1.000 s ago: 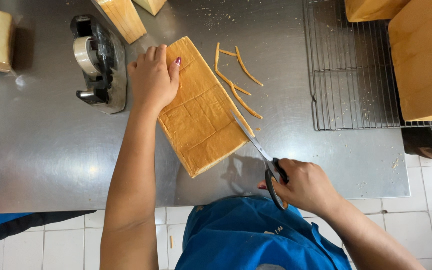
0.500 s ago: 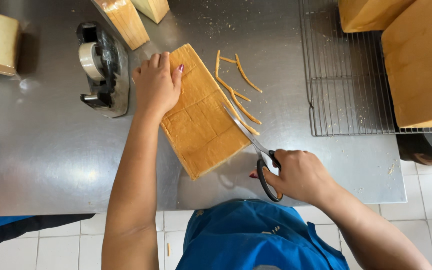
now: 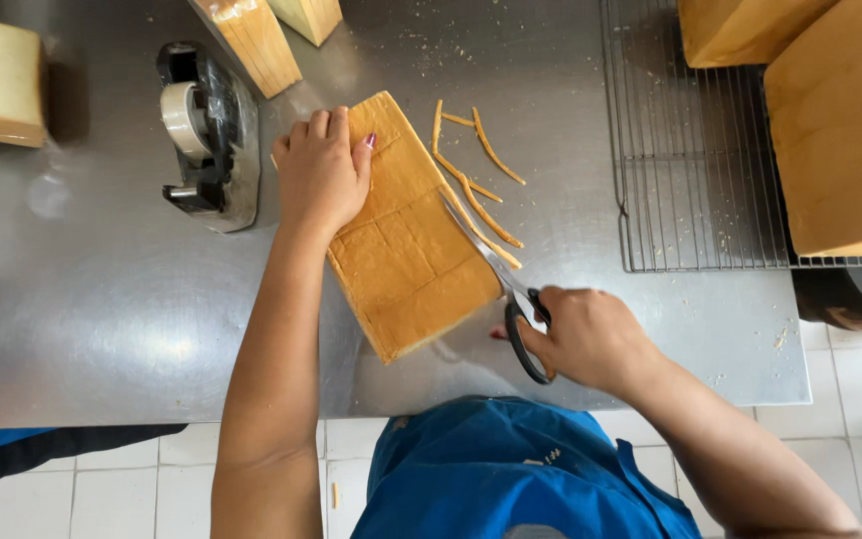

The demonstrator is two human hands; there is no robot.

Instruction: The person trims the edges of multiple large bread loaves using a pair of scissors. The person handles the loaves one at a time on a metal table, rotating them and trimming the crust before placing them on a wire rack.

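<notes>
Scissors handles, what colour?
Black, on the scissors in the right hand; head view.

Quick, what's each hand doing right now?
Left hand: open, pressing flat on the bread loaf.
Right hand: closed on the scissors at the loaf's edge.

A single view, from a camera worn on the head, looks almost straight down at a steel table point(image 3: 102, 329) from close range. Both forearms enter from the bottom edge. The left hand point(image 3: 323, 170) sits just left of centre, the right hand point(image 3: 591, 334) lower right; tiled floor shows beneath the hands.
</notes>
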